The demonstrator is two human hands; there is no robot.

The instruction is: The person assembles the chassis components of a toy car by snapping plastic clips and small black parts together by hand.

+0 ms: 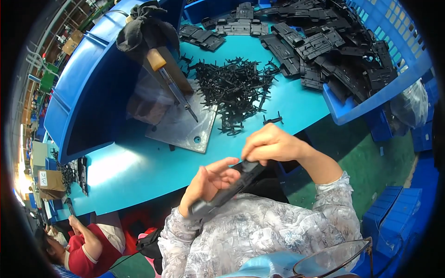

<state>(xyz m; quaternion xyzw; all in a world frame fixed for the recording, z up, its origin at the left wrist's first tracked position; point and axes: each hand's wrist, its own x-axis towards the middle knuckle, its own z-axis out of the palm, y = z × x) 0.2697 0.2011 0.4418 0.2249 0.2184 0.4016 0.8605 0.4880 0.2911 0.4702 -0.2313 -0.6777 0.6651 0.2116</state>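
Note:
A long black plastic part (236, 186), shaped like a toy chassis and slightly blurred, lies tilted in front of my body. My left hand (208, 183) holds it from the left, palm turned up and fingers curled. At the part's upper right end, my right hand (274, 144) has its fingertips pinched together. Those fingers hide whatever is between them. Just beyond the right hand, one small black branched piece (273, 118) lies on the turquoise table (143, 173). A tangled heap of such small pieces (236, 83) sits farther back.
Many black chassis parts (320, 44) are piled at the back right, partly within a blue basket (366, 104). A screwdriver-like tool with a yellow handle (172, 85) stands over a metal plate (185, 134). Left is a large blue bin (76, 99); a person in red (88, 248) sits lower left.

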